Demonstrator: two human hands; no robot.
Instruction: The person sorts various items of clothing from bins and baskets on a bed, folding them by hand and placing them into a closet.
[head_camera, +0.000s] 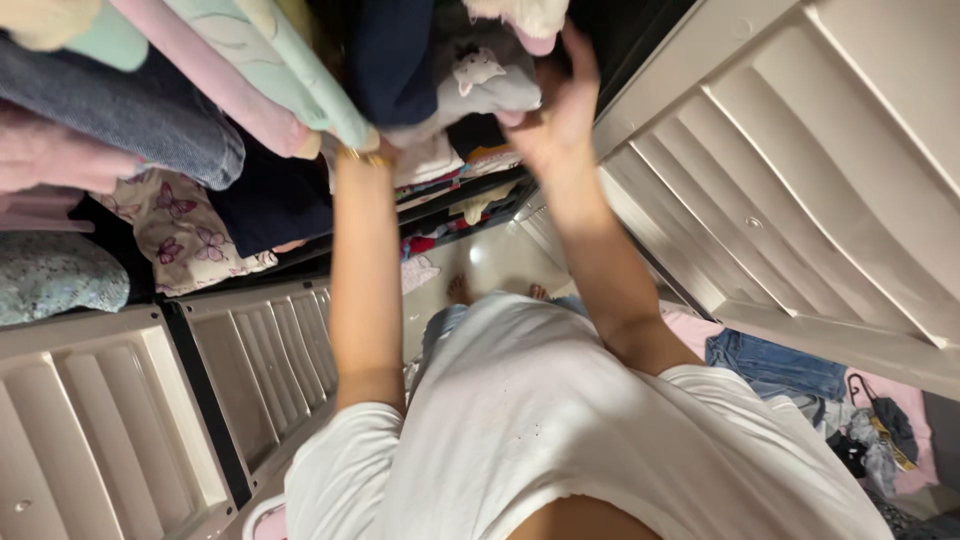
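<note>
Both my arms reach forward into an open wardrobe full of folded clothes. My left hand (362, 158), with a gold bangle at the wrist, is buried under a mint-green folded cloth (300, 70) and a navy garment (390, 50), so its fingers are hidden. My right hand (560, 100) has its fingers spread and rests against a grey garment with a cartoon animal face (480, 85), with white and pink fabric just above it. A pink folded piece (220, 80) and a denim piece (130, 115) lie to the left of my hands.
Cream louvred wardrobe doors stand open at the right (800, 170) and the lower left (100, 420). A white cloth with purple butterflies (180, 230) hangs off a lower shelf. Jeans (775, 365) and other clothes lie on the floor at the right.
</note>
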